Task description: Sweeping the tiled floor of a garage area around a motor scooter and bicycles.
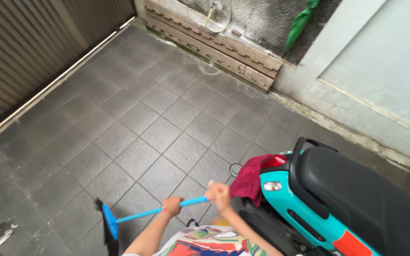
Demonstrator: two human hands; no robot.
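Head view looks straight down on a person working a blue-handled broom (144, 214) over a grey tiled floor (157, 118); both hands are wrapped tight around the handle, fingers closed all the way round it, nothing else in either one; the left hand (171, 206) grips lower down the shaft and the right hand (218, 195) sits higher, close to the upper end. The long axis of the handle runs from the right hand down and away to the person's left, sloping gently toward the floor; the blue head with its dark bristles (110, 227) lies well out past the left hand, touching the tiles as far as I can tell. So the left hand is the nearer one to the working end, and the right hand holds the far end, just beside the scooter.

That scooter, teal with a black seat (352, 199), stands close on the right of the right hand; a dark red cloth (248, 180) hangs over its near end, almost touching the right hand. Ahead of the hands the tiles are damp-looking and run out to a low stepped ledge (214, 47) under a rough wall; a folded green umbrella (300, 23) leans there; a ribbed shutter (24, 47) closes off the side well beyond the left hand.
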